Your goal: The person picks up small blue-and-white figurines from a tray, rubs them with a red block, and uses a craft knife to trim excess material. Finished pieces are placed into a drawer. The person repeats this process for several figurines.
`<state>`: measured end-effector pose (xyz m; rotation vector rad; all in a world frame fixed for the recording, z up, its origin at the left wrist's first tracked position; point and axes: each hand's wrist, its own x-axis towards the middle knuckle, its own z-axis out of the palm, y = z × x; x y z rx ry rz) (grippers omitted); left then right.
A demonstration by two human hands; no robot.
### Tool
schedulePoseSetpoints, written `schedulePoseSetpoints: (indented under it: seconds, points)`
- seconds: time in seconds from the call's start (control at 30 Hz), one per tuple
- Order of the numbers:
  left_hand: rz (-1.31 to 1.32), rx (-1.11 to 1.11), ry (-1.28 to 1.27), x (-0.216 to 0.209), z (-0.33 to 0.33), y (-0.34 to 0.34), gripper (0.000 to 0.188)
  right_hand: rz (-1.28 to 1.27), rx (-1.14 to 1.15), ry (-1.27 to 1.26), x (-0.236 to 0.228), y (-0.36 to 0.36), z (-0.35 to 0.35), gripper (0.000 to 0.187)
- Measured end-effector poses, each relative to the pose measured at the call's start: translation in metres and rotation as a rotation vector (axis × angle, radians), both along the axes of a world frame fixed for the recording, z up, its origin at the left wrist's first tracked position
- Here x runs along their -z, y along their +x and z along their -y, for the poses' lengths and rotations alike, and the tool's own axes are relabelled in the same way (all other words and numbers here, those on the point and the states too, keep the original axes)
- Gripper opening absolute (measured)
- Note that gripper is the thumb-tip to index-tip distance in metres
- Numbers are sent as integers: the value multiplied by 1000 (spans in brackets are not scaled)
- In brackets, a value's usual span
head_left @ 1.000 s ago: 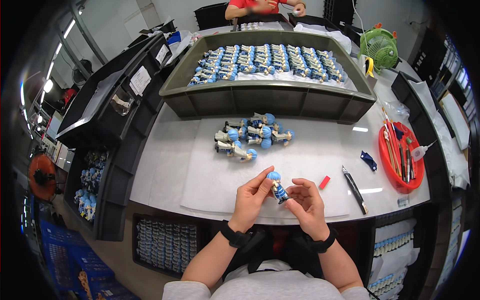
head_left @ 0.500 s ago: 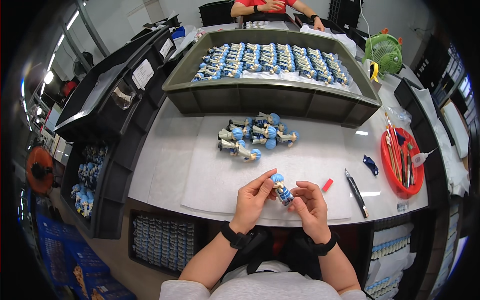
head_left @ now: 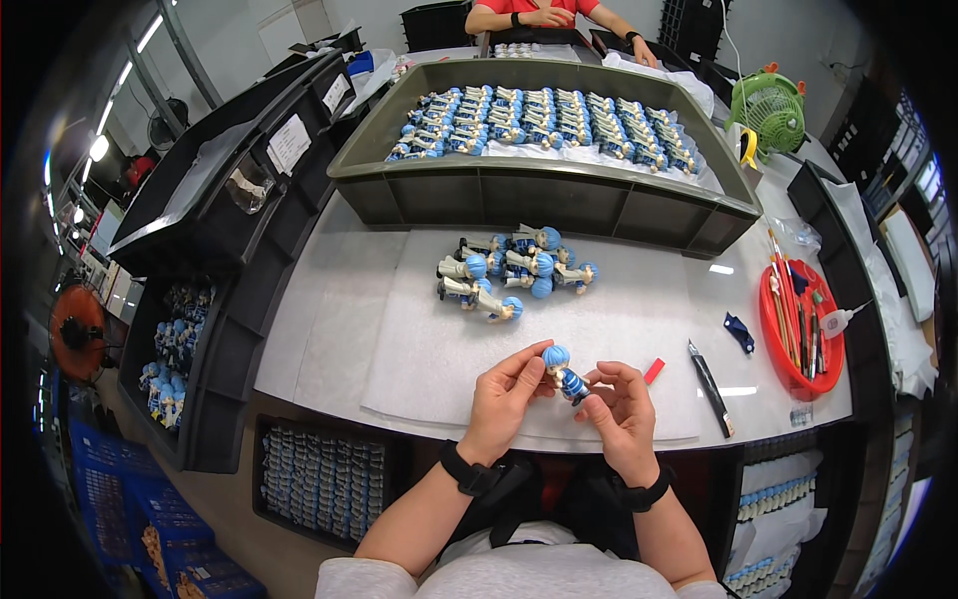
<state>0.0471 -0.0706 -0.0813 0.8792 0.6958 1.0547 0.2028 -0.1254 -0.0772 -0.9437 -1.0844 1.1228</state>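
Note:
Between my two hands, over the near edge of the table, is a small blue-haired figurine (head_left: 567, 379) in blue and white, tilted with its head up and to the left. My left hand (head_left: 507, 391) pinches it near the head with thumb and forefinger. Around its lower end close the thumb and fingers of my right hand (head_left: 624, 407). Farther off on the white sheet lies a loose pile of similar figurines (head_left: 514, 268). A red block (head_left: 654, 371) rests just right of my right hand, with a craft knife (head_left: 710, 387) beyond it.
A large grey-green tray (head_left: 539, 195) with rows of figurines stands behind the pile. At right are a red basket (head_left: 836, 374) of brushes, a dark blue scrap (head_left: 739, 332) and a green fan (head_left: 768, 112). Black crates (head_left: 254, 329) flank the left side. Across the table sits another person (head_left: 544, 18).
The figurine has turned slightly between my fingers. Both hands stay in nearly the same place; the pile and tools are unmoved.

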Motion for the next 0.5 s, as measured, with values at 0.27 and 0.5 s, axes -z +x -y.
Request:
schedulePoseSetpoints:
  seconds: [0.27,0.5]
  points:
    - [-79,-16,83,-3,2,1,38,113,44,50,4,2,-1,49]
    - [34,-24,51,-1,1,0,37,105,51,6,0,0,-2,52]
